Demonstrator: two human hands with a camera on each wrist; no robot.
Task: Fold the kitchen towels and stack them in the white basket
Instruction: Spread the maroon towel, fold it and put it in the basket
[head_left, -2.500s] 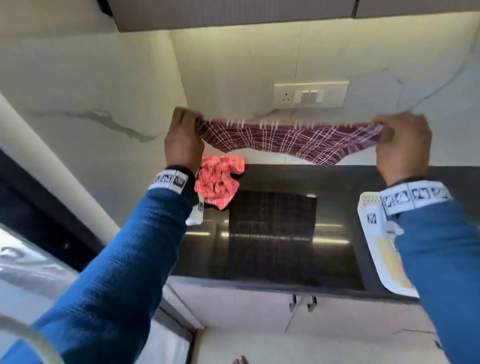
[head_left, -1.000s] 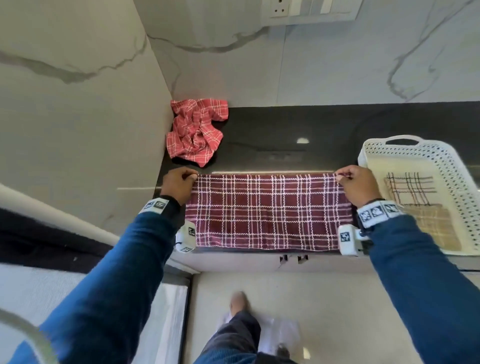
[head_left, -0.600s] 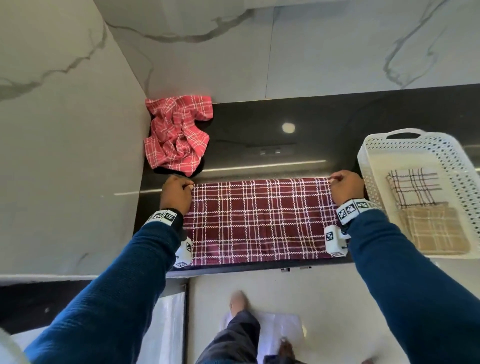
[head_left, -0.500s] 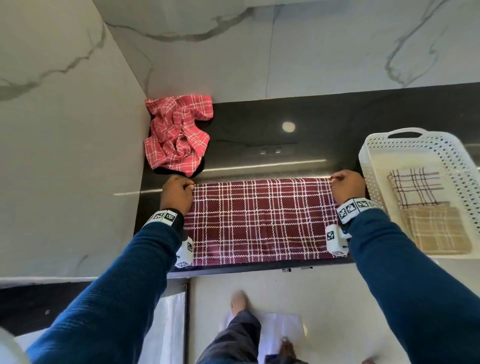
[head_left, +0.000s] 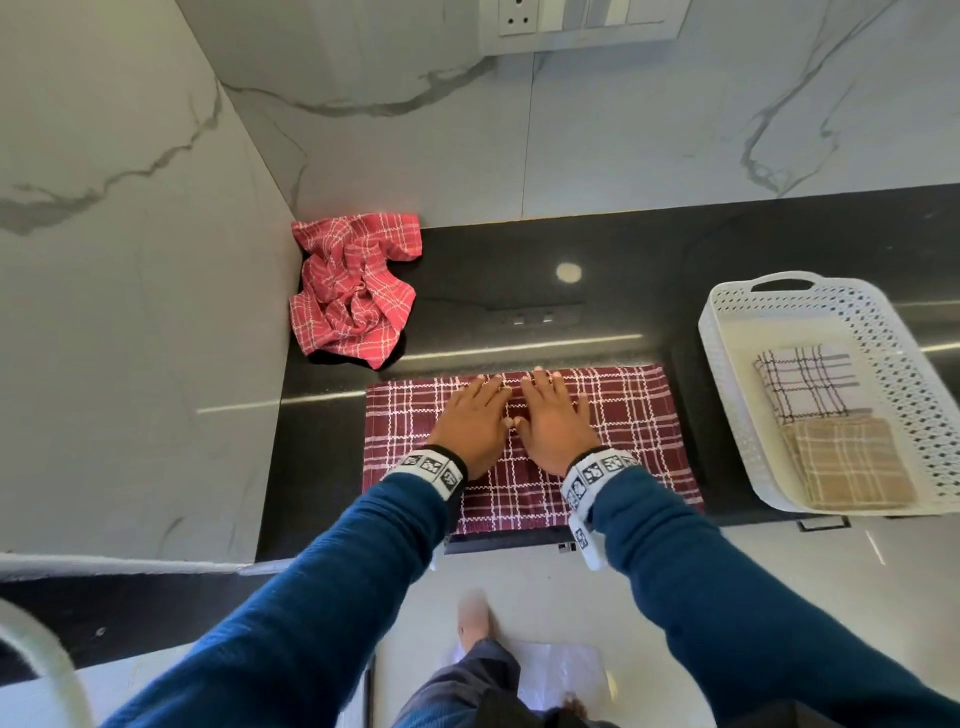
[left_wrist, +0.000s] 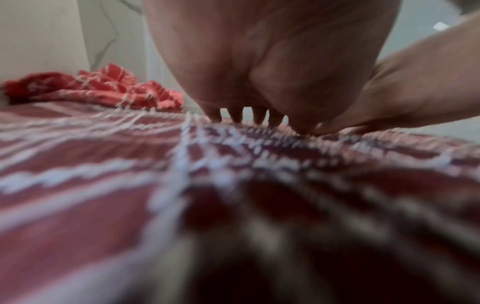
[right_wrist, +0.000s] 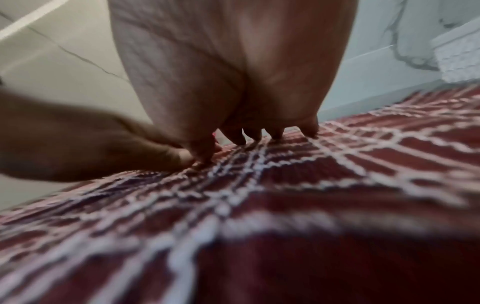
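A maroon plaid towel (head_left: 634, 431) lies folded flat on the black counter near its front edge. Both my hands lie flat on its middle, side by side with thumbs touching: left hand (head_left: 475, 415), right hand (head_left: 550, 415), fingers straight and pointing away from me. The wrist views show each palm above the maroon towel (left_wrist: 130, 185) (right_wrist: 337, 164) with fingertips pressing down on it. A crumpled red plaid towel (head_left: 353, 291) (left_wrist: 103, 86) sits in the back left corner. The white basket (head_left: 727, 384) stands to the right and holds a folded white checked towel (head_left: 802, 382) and a folded tan towel (head_left: 852, 462).
Marble walls close off the counter (head_left: 545, 291) at the back and on the left. A socket and switch plate (head_left: 576, 21) is on the back wall. The counter's front edge runs just below the maroon towel, with the floor and my foot (head_left: 472, 618) below it.
My hands let go of the maroon towel's far corners and moved inward to its middle, where they now press flat on it. Before that, the towel came down from the air onto the counter.
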